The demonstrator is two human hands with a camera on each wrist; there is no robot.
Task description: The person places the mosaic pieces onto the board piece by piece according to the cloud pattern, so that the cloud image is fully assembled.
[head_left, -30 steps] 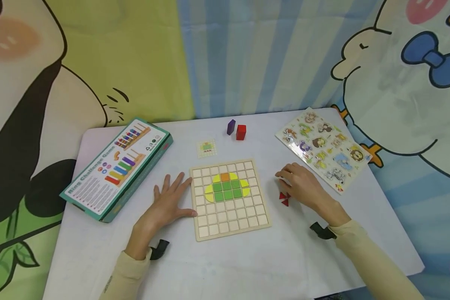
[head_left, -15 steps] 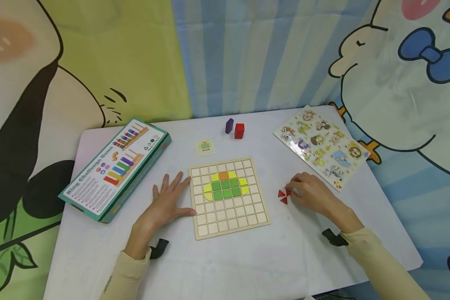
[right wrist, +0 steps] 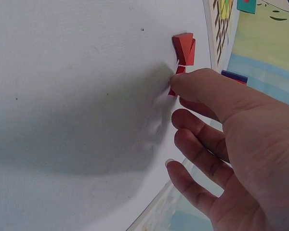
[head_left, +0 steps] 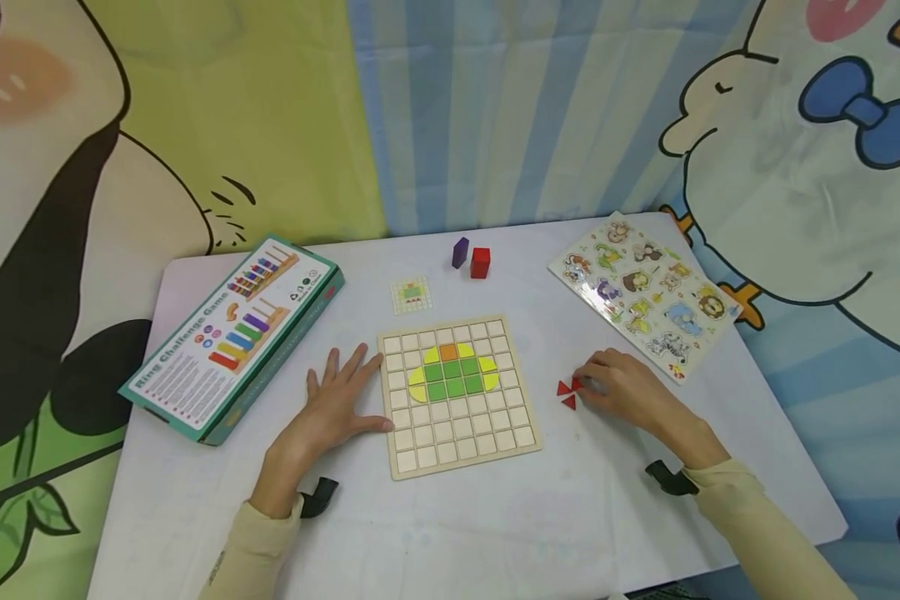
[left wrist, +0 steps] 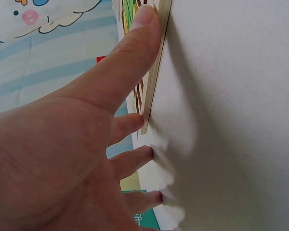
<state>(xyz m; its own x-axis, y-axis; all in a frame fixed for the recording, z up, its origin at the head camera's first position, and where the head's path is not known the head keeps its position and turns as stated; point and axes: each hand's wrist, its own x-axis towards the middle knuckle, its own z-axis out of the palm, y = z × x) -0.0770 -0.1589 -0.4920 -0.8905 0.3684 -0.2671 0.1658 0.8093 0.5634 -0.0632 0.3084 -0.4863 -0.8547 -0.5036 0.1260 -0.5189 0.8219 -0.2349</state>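
My left hand (head_left: 330, 408) lies at the left side of a wooden grid board (head_left: 423, 437), fingers spread, thumb and forefinger touching its edge. Yellow rounded pieces, green squares (head_left: 453, 388) and an orange square (head_left: 447, 352) form a shape in the board's upper half. Right of the board, my right hand (head_left: 630, 392) pinches a small red triangle block (right wrist: 181, 70) between thumb and forefinger at the tabletop; its other fingers are loosely bent. Two more red triangles (head_left: 568, 402) lie beside it. In the left wrist view, the thumb (left wrist: 135, 48) presses against the board's rim.
A small pattern card (head_left: 411, 295) lies behind the board, with a purple block (head_left: 461, 252) and a red block (head_left: 480, 263) farther back. A green-edged game box (head_left: 232, 333) sits at left. An animal picture board (head_left: 645, 292) lies at right, near the table's edge.
My right hand has drawn back to the right and lowered its fingertips onto the rightmost red triangle, uncovering the others. The left hand has stayed by the board.
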